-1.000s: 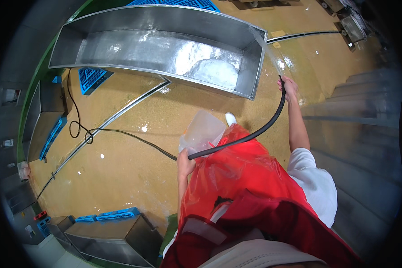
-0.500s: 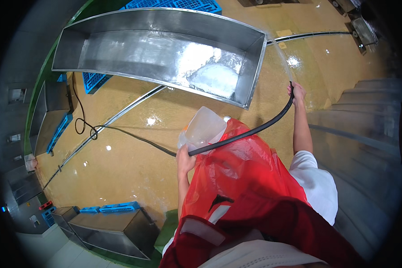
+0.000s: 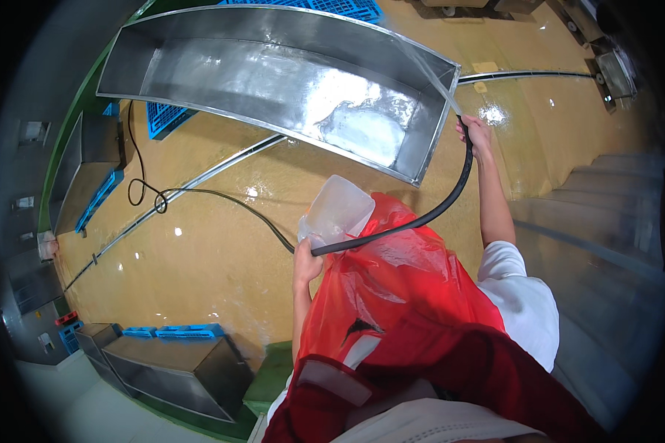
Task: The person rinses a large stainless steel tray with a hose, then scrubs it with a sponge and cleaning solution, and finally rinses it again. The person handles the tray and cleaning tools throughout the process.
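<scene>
My right hand (image 3: pixel 477 136) is closed around a black hose (image 3: pixel 420 221) close to its end, beside the right end of a long steel trough (image 3: pixel 236 114). A stream of water (image 3: pixel 434 80) leaves the hose and crosses the trough's right end toward its far wall. Lower down, my left hand (image 3: pixel 306 262) grips the same hose in front of my red apron (image 3: pixel 406 280). A translucent plastic container (image 3: pixel 340 207) is right by the left hand; whether its fingers also hold the container is hidden. Inside the trough, the bottom looks wet and shiny.
The hose trails left across the wet tan floor (image 3: pixel 199 258) in a loop, over a drain channel (image 3: pixel 222 168). Blue pallets (image 3: pixel 166 118) lie under the trough. More steel troughs (image 3: pixel 170 354) stand at lower left. A translucent strip curtain (image 3: pixel 598 229) hangs on the right.
My right hand has moved up and slightly left with the hose end. The water stream, which fell outside the trough's right end, now crosses into the trough. My left hand stays nearly in place.
</scene>
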`<action>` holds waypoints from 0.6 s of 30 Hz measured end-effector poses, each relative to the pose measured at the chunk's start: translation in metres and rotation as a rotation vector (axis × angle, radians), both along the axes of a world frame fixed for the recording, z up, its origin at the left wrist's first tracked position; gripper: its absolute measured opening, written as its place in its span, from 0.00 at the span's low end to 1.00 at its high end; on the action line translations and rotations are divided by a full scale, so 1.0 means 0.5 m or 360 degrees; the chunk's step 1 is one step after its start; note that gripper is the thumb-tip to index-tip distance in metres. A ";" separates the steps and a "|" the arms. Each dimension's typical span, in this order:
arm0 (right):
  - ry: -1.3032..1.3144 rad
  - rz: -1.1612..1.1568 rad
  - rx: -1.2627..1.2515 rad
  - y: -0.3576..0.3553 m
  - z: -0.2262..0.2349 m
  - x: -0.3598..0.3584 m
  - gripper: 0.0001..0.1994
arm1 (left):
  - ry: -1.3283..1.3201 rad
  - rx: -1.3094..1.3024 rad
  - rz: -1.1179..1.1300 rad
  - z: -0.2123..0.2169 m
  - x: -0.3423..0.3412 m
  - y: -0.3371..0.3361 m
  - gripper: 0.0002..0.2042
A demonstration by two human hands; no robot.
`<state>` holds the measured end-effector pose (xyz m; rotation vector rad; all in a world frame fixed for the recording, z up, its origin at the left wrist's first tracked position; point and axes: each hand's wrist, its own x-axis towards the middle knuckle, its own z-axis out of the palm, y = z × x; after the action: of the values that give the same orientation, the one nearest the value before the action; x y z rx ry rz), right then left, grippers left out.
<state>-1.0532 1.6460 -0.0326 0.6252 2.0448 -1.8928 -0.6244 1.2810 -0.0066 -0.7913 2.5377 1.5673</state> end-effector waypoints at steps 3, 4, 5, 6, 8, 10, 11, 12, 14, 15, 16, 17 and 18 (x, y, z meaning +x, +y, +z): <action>0.0026 0.0072 0.0010 -0.054 0.023 -0.007 0.10 | -0.0036 0.0022 0.0063 -0.012 0.016 -0.011 0.16; 0.0032 0.0099 0.0000 -0.072 0.032 -0.008 0.10 | -0.0056 0.0025 0.0080 -0.012 0.022 -0.014 0.16; 0.0038 0.0124 -0.0010 -0.088 0.040 -0.008 0.10 | -0.0084 0.0025 0.0089 -0.012 0.027 -0.018 0.16; 0.0044 0.0148 -0.0007 -0.101 0.046 -0.008 0.10 | -0.0112 0.0026 0.0095 -0.011 0.032 -0.024 0.15; 0.0061 0.0201 -0.0001 -0.124 0.056 -0.010 0.10 | -0.0105 0.0023 0.0106 -0.021 0.041 -0.029 0.16; 0.0071 0.0246 0.0029 -0.145 0.071 -0.008 0.10 | -0.0036 0.0016 0.0110 -0.035 0.047 -0.035 0.19; 0.0077 0.0269 0.0043 -0.155 0.081 -0.007 0.10 | -0.0029 0.0019 0.0124 -0.036 0.050 -0.037 0.19; 0.0096 0.0288 0.0041 -0.164 0.089 -0.008 0.10 | -0.0022 0.0022 0.0138 -0.038 0.052 -0.040 0.18; 0.0128 0.0324 0.0035 -0.179 0.098 -0.008 0.10 | -0.0031 0.0007 0.0142 -0.027 0.048 -0.041 0.17; 0.0142 0.0333 0.0043 -0.184 0.104 -0.009 0.10 | -0.0045 -0.0010 0.0132 -0.022 0.045 -0.042 0.16; 0.0154 0.0343 0.0048 -0.192 0.114 -0.005 0.11 | -0.0060 -0.0030 0.0124 -0.018 0.046 -0.045 0.15; 0.0167 0.0353 0.0054 -0.200 0.123 -0.003 0.11 | -0.0035 -0.0030 0.0119 -0.023 0.050 -0.048 0.14; 0.0189 0.0370 0.0050 -0.207 0.127 -0.002 0.11 | -0.0009 -0.0031 0.0114 -0.034 0.054 -0.051 0.14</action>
<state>-1.0541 1.5424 0.0309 0.2726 2.1182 -1.8041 -0.5975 1.2557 -0.0234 -0.8972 2.5516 1.5604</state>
